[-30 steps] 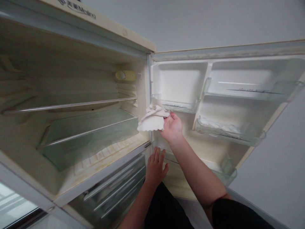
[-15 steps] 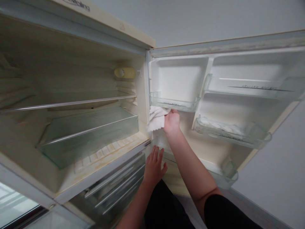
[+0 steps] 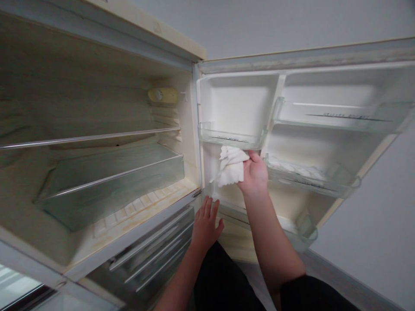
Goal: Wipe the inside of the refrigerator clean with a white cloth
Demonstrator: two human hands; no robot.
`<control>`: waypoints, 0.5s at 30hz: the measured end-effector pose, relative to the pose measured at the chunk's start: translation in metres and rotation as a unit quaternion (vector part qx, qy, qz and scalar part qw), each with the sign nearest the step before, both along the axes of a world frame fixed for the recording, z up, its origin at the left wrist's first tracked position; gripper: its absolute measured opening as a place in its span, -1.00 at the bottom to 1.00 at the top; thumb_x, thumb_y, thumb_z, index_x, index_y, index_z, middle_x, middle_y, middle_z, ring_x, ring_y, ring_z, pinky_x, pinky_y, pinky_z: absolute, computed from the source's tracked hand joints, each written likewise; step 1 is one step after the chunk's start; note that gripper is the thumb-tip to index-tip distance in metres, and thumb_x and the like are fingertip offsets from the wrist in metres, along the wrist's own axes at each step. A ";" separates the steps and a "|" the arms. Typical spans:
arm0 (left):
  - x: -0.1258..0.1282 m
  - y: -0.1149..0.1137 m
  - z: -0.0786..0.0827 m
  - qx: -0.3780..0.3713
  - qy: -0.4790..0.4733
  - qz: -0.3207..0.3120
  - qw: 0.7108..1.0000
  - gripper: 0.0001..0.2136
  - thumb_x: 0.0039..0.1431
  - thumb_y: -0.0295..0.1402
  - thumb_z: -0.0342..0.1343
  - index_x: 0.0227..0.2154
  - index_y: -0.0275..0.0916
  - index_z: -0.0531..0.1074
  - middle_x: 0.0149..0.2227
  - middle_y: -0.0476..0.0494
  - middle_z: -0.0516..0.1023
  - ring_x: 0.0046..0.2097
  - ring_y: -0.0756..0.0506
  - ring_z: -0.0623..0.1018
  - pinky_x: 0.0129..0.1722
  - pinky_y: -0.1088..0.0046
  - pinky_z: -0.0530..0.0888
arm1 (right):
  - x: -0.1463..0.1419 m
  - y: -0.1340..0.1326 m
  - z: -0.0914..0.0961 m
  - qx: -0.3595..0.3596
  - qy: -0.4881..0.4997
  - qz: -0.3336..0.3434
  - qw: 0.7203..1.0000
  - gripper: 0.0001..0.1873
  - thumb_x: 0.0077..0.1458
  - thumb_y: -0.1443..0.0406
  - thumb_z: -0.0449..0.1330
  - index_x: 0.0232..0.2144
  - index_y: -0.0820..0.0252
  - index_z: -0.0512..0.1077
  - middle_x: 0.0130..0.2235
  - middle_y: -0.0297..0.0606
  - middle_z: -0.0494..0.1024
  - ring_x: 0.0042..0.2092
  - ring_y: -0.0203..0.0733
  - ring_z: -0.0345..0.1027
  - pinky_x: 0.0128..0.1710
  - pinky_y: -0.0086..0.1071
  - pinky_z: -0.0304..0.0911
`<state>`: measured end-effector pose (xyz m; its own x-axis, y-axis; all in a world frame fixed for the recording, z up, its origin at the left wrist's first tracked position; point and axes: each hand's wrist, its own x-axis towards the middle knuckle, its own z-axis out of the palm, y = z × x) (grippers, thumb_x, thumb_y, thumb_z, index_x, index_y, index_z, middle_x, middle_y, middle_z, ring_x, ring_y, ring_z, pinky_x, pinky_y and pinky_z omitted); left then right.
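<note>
A white cloth [image 3: 231,166] is gripped in my right hand [image 3: 255,172], its scalloped edge hanging out to the left of the fingers. That hand is in front of the inner panel of the open fridge door [image 3: 246,101], just under the small clear door bin [image 3: 231,137]. Whether the cloth touches the panel I cannot tell. My left hand [image 3: 206,222] has its fingers stretched out and holds nothing. It is lower down, by the hinge side, near the left end of the long bottom door bin [image 3: 236,216].
The fridge compartment on the left holds a glass shelf [image 3: 97,137] and a clear drawer [image 3: 119,181]. A yellow lamp cover [image 3: 164,95] is on its side wall. Below is a compartment with clear-fronted drawers [image 3: 152,255]. Something white lies in the middle-right door bin [image 3: 311,179].
My right hand has moved the cloth to the right, away from the hinge edge of the door. My left hand has stayed in nearly the same spot. The view has shifted slightly.
</note>
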<state>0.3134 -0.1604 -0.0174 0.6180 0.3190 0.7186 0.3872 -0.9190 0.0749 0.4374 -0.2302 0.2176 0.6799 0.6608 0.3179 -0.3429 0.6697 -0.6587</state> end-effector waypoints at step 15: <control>0.000 0.003 -0.001 0.005 0.001 0.005 1.000 -0.32 0.14 -0.35 0.18 0.33 -0.27 0.15 0.36 -0.47 0.27 0.42 -0.41 0.23 0.26 0.00 0.39 | -0.037 -0.081 -0.005 -0.058 -0.181 -0.067 0.979 -0.48 0.28 0.08 -0.12 -0.04 0.15 0.54 -0.11 -0.10 0.64 0.14 0.05 0.47 0.13 -0.01 0.41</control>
<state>0.3134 -0.1579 -0.0180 0.6157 0.3179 0.7210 0.3963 -0.9158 0.0653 0.4007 -0.3110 0.2131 0.6191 0.6193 0.4830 0.0130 0.6068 -0.7947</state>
